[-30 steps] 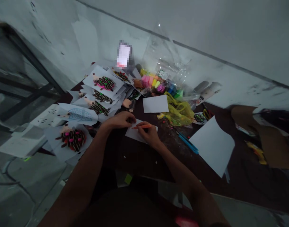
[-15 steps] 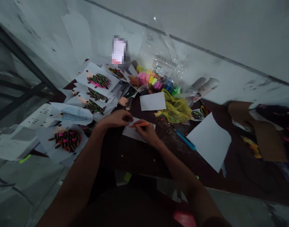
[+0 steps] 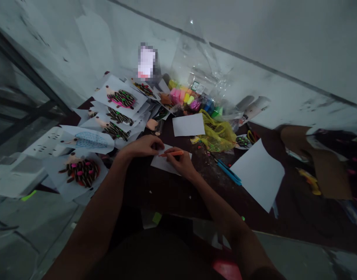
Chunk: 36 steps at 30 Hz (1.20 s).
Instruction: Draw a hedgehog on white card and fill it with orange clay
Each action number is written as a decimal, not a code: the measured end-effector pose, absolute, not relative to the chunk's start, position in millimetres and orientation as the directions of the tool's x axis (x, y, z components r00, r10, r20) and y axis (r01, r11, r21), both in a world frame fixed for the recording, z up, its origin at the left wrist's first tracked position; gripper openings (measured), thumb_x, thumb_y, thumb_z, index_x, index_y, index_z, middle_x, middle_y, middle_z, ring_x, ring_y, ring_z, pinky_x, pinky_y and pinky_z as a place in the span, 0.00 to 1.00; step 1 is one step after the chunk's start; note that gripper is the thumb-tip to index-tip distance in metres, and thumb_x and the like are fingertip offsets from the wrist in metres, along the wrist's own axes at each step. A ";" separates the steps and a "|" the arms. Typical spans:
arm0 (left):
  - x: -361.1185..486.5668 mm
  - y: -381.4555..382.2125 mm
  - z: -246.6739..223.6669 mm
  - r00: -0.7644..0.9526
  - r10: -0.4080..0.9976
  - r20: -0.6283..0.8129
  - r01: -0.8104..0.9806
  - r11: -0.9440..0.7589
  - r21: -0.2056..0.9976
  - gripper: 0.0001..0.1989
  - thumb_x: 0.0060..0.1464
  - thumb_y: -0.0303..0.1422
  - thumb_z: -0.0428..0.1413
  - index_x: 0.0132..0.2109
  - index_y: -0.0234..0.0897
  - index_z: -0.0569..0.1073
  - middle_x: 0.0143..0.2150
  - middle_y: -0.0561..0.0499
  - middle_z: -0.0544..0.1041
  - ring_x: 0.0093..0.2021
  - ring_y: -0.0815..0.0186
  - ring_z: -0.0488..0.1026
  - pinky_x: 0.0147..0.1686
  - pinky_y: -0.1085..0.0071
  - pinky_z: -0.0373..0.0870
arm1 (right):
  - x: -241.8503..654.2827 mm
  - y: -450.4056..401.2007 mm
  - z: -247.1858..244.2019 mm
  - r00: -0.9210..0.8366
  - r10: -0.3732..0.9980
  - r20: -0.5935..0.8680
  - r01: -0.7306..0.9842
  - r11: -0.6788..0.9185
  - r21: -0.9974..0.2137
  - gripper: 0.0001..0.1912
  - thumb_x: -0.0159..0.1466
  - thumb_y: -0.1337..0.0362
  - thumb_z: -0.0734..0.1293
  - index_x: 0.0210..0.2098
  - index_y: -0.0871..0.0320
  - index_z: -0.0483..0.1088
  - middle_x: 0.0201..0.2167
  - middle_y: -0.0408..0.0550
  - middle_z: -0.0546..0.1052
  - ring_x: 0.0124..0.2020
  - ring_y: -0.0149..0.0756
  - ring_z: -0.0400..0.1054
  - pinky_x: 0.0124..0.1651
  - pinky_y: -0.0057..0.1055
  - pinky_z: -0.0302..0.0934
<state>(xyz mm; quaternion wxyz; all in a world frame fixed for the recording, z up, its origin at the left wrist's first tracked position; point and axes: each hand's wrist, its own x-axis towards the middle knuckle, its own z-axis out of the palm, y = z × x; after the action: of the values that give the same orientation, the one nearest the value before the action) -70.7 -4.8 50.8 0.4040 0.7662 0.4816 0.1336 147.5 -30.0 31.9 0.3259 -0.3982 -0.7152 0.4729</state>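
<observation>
While right hand (image 3: 182,163) fingers pinch an orange pen (image 3: 173,153) | left hand (image 3: 141,146) fingers press white paper (image 3: 163,165) beneath | risk: loose paper slips

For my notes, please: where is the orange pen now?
In the head view, the orange pen is in the right hand, over a white paper sheet, beside the left hand.

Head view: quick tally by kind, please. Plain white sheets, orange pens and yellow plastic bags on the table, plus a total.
Plain white sheets: 3, one under the right hand
Orange pen, held in that hand: 1
Yellow plastic bag: 1
Total: 5
</observation>
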 end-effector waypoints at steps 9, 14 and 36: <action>-70.7 -5.9 50.7 0.502 0.848 -0.171 0.604 -0.202 0.771 0.16 0.47 0.33 0.58 0.44 0.33 0.79 0.31 0.52 0.76 0.29 0.68 0.69 0.30 0.74 0.62 | 147.7 -27.2 31.6 -0.475 0.875 0.096 0.279 0.253 -0.926 0.10 0.65 0.61 0.66 0.38 0.60 0.78 0.28 0.46 0.80 0.29 0.32 0.73 0.34 0.27 0.65; -70.0 -5.9 51.7 0.497 0.851 -0.170 0.604 -0.198 0.772 0.16 0.46 0.32 0.58 0.43 0.33 0.79 0.31 0.52 0.77 0.30 0.67 0.69 0.30 0.74 0.63 | 148.4 -27.0 33.4 -0.479 0.874 0.081 0.304 0.252 -0.919 0.10 0.65 0.61 0.66 0.38 0.59 0.78 0.28 0.46 0.80 0.29 0.31 0.73 0.34 0.26 0.64; -70.2 -6.7 54.5 0.490 0.852 -0.182 0.613 -0.189 0.767 0.17 0.45 0.29 0.57 0.45 0.32 0.79 0.33 0.51 0.77 0.31 0.67 0.70 0.32 0.73 0.65 | 153.2 -25.9 34.7 -0.474 0.876 0.091 0.318 0.267 -0.910 0.09 0.65 0.61 0.67 0.36 0.58 0.79 0.26 0.45 0.79 0.27 0.31 0.72 0.32 0.26 0.63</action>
<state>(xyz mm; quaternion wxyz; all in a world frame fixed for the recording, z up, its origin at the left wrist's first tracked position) -70.2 -6.7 54.5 0.4141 0.7574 0.4837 0.1442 153.2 -25.9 34.7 0.3115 -0.4076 -0.7323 0.4478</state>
